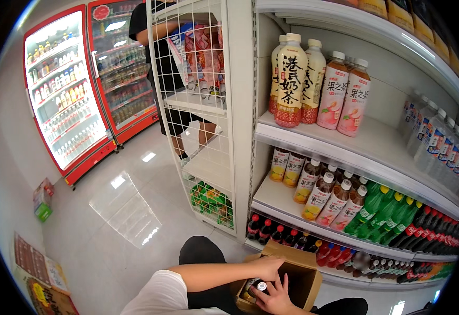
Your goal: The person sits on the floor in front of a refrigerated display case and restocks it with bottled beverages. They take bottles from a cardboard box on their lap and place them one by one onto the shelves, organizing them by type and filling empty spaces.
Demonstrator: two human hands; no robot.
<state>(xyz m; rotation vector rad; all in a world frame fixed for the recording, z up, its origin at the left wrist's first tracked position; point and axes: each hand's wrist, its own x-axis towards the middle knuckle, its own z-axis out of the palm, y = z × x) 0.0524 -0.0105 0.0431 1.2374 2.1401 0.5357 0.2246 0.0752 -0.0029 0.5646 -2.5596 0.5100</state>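
An open cardboard box (312, 289) stands on the floor between my knees, in front of the bottom shelf. Inside it is a dark bottle with a white cap (261, 286). My right hand (275, 297) reaches into the box with its fingers spread, thumb against the capped bottle. The fingers of my left hand (270, 268) point down over the box's far flap, beside the right fingertips; whether they hold anything is hidden. On the middle shelf ahead stand milk tea bottles (291, 82) and peach tea bottles (353, 98), with clear water bottles (436, 138) farther right.
Lower shelves hold fruit tea bottles (318, 197), green soda bottles (375, 212) and cola bottles (276, 234). A white wire rack (229, 165) adjoins the shelving, with a person (166, 75) behind it. Red drinks fridges (66, 98) stand at the back left; cartons (42, 201) lie by the wall.
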